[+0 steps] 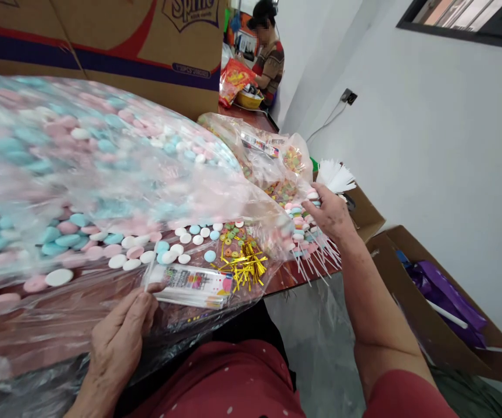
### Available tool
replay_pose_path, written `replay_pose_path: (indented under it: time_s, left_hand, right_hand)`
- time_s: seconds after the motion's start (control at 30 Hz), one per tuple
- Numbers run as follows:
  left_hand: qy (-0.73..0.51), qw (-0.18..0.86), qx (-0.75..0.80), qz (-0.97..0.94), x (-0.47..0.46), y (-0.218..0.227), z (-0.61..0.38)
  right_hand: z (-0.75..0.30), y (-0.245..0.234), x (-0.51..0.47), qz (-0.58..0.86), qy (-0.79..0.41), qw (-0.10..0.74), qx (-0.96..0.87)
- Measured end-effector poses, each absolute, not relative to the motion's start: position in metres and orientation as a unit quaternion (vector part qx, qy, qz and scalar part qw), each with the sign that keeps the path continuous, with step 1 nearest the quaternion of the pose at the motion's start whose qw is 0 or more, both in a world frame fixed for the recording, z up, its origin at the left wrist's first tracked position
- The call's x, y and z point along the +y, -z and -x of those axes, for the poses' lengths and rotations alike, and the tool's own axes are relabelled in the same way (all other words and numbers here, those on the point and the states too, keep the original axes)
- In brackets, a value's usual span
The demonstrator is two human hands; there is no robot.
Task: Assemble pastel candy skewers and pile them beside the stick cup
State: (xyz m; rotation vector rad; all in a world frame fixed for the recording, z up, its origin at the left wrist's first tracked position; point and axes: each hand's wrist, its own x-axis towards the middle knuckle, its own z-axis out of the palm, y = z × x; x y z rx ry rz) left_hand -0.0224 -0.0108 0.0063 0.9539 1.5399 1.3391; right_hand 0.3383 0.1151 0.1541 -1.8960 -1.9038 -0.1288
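Plastic bag (216,194) holds pastel candies (67,240), left hand (120,334) pinching printed pouch (192,278), right hand (332,213) at candy skewers (300,222), grip unclear.

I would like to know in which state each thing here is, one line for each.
Left hand: pinching printed packets at one end
Right hand: at stick candies, grip unclear
Stick candies: bunched
Pastel discs: loose, many under clear plastic
Gold ties: loose, heaped
Cardboard box at far right: open, purple packaging inside

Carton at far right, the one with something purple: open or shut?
Open: no flaps close over the carton, and the purple item shows inside.
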Motion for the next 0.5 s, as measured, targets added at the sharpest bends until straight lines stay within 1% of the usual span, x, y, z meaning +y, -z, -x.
replay_pose_path:
  time_s: [0.07, 0.1, 0.13, 0.2, 0.27, 0.37, 0.4, 0.43, 0.47, 0.5]
  left_hand:
    - [-0.542, 0.468, 0.602, -0.354, -0.009, -0.007, 0.02]
    - [-0.542, 0.481, 0.596, -0.345, -0.008, -0.008, 0.019]
    - [-0.543, 0.487, 0.594, -0.34, -0.007, -0.008, 0.018]
    - [-0.546, 0.495, 0.586, -0.336, -0.007, -0.008, 0.017]
    - [-0.552, 0.497, 0.576, -0.34, -0.006, -0.008, 0.017]
    - [-0.566, 0.508, 0.548, -0.349, -0.005, -0.008, 0.016]
    - [-0.571, 0.512, 0.539, -0.348, -0.005, -0.008, 0.016]
    - [-0.576, 0.516, 0.533, -0.345, -0.004, -0.008, 0.016]
    - [-0.581, 0.516, 0.53, -0.339, -0.003, -0.007, 0.015]
    - [-0.587, 0.516, 0.529, -0.33, -0.003, -0.007, 0.015]
  right_hand:
    - [-0.348, -0.144, 0.125, 0.705, 0.072, 0.141, -0.692]
    - [-0.351, -0.138, 0.127, 0.706, 0.082, 0.113, -0.694]
    - [-0.353, -0.133, 0.128, 0.702, 0.092, 0.096, -0.699]
    - [-0.354, -0.128, 0.127, 0.691, 0.123, 0.096, -0.706]
    - [-0.351, -0.13, 0.121, 0.671, 0.174, 0.129, -0.709]
    - [-0.329, -0.14, 0.106, 0.59, 0.271, 0.258, -0.716]
    - [-0.317, -0.144, 0.099, 0.557, 0.284, 0.304, -0.719]
    - [-0.303, -0.145, 0.094, 0.514, 0.28, 0.339, -0.736]
    - [-0.288, -0.146, 0.089, 0.466, 0.247, 0.353, -0.773]
    - [-0.272, -0.144, 0.085, 0.413, 0.197, 0.343, -0.82]
